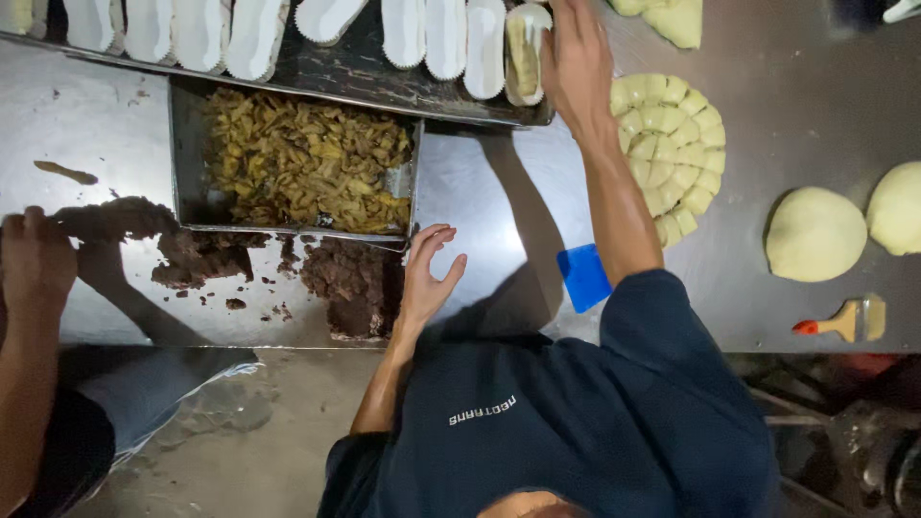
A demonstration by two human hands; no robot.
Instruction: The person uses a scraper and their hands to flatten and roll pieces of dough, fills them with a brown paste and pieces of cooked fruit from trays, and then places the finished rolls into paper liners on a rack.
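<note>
Fingers [566, 29] of the right hand [576, 58] are wrapped around a filled pastry in its white paper case [526, 53], up at the top centre of the frame. The case is long and oval with a pleated rim, and the pale yellowish dough sits inside it. It's the last one at the right end of a row of similar white paper cases [422, 34] lined up on a dark baking tray [326, 72]. That arm stretches straight up the frame from the dark blue sleeve, wrist about level with the tray's edge.

The left hand [427, 278] is lower, centre of the frame, holding nothing, fingers loosely spread and slightly curled, thumb out to the right. It hovers just beside a lump of dark brown paste [355, 283] on the steel worktop [480, 211], right below the corner of a metal pan of shredded golden filling [307, 158].

Right of the reaching arm there's a round of dough scored into small portions [676, 153], a blue plastic scraper [583, 278] by the elbow, two smooth dough balls [815, 235] further right, and a pastry brush with an orange handle [844, 321]. At the far left edge, another person's hand [34, 264] rests by more brown paste.
</note>
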